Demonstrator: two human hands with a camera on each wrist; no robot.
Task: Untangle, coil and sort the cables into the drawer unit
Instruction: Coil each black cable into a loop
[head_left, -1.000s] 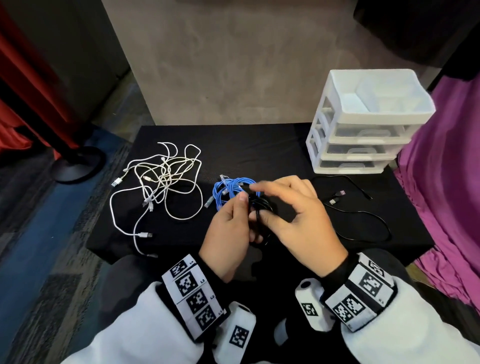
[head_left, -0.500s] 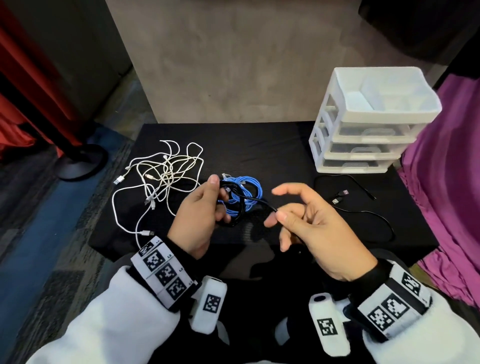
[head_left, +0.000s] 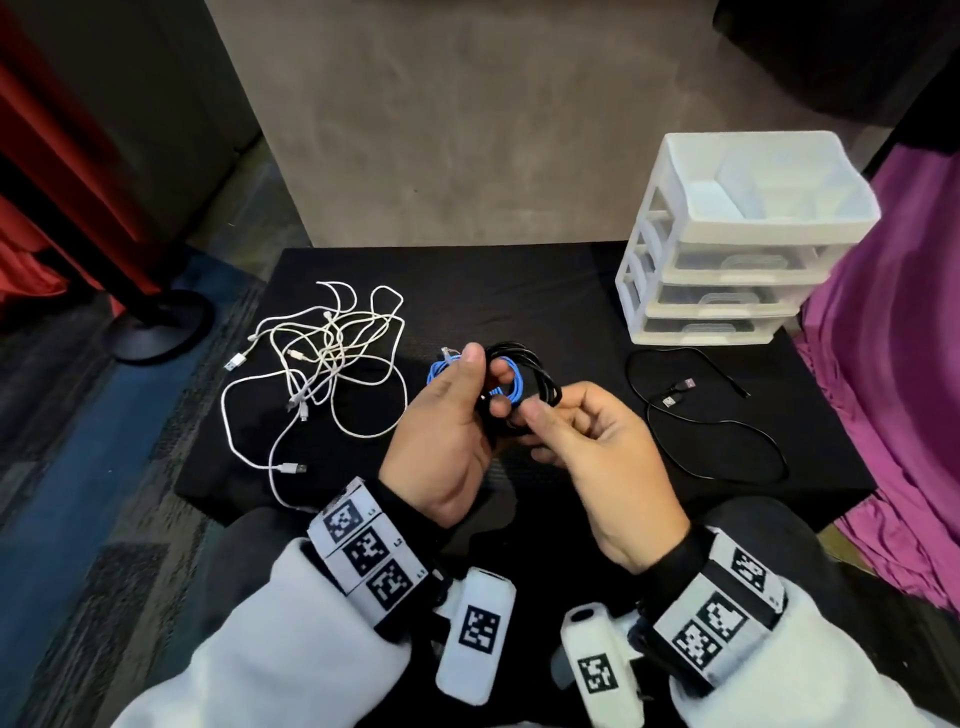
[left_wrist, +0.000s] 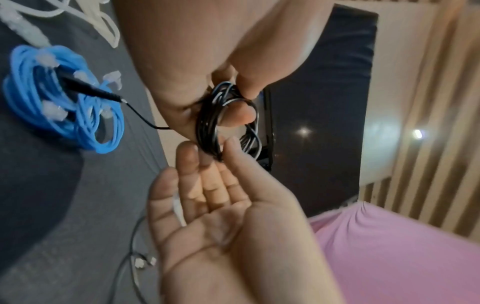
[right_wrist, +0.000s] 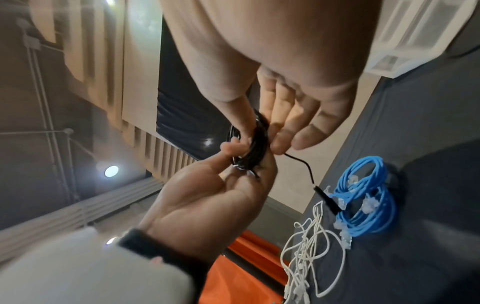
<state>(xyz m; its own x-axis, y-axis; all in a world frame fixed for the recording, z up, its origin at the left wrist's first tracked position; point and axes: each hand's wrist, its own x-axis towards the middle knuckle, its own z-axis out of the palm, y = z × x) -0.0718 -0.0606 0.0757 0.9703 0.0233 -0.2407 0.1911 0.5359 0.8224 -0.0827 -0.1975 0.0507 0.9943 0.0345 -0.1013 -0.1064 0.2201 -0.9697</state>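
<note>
My left hand (head_left: 485, 371) grips a coiled black cable (head_left: 540, 371) above the black table (head_left: 519, 291), thumb on top. Thumb and forefinger of my right hand (head_left: 545, 410) pinch the coil's near side, the other fingers fairly straight. In the left wrist view the coil (left_wrist: 207, 123) sits between both hands, and its loose plug end (left_wrist: 85, 88) hangs over a blue cable coil (left_wrist: 64, 102) lying on the table. A white cable tangle (head_left: 322, 364) lies to the left. The white drawer unit (head_left: 727, 244) stands at the back right with its drawers closed.
A loose black cable (head_left: 717, 431) with two plugs trails across the table's right side, in front of the drawer unit. Purple fabric (head_left: 893, 364) hangs along the right edge. A dark stand base (head_left: 156, 327) sits on the floor to the left.
My right hand, which had drawn the black cable's tail out to the right, has come back to the coil and now pinches it. My left hand has kept hold of the coil.
</note>
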